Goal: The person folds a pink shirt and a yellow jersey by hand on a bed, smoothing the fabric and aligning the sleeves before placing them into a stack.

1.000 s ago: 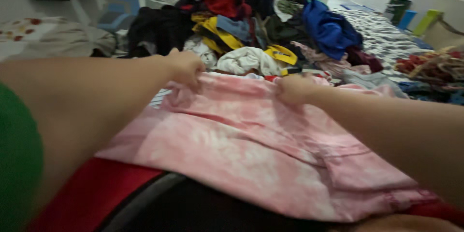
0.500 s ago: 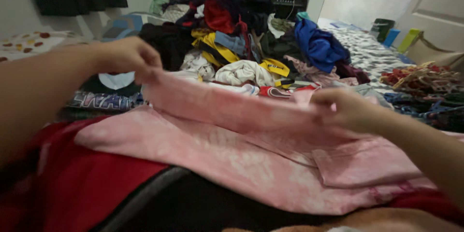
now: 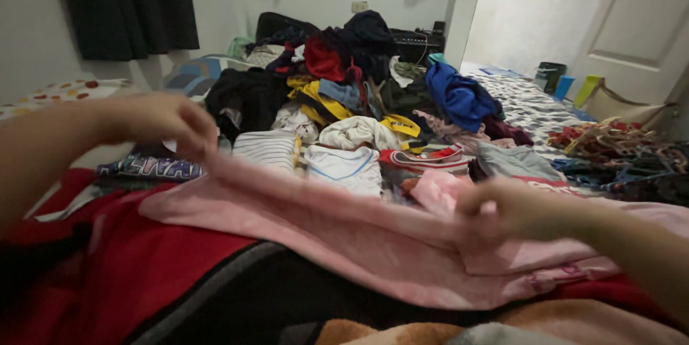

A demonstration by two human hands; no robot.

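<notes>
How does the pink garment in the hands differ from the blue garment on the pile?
The pink garment is pale and mottled, spread out and folded over; the blue garment is deep plain blue and crumpled. The left hand and right hand pinch the pink one; nobody touches the blue one. Both are cloth.

ahead: heaped clothes pile (image 3: pixel 344 94) blocks | right: hanger tangle (image 3: pixel 617 147) | near: open above pink garment (image 3: pixel 323 226)

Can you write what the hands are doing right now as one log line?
left hand: grip on pink garment edge, lifted | right hand: grip on same garment, lower | behind: clothes pile | under: red and black fabric
</notes>
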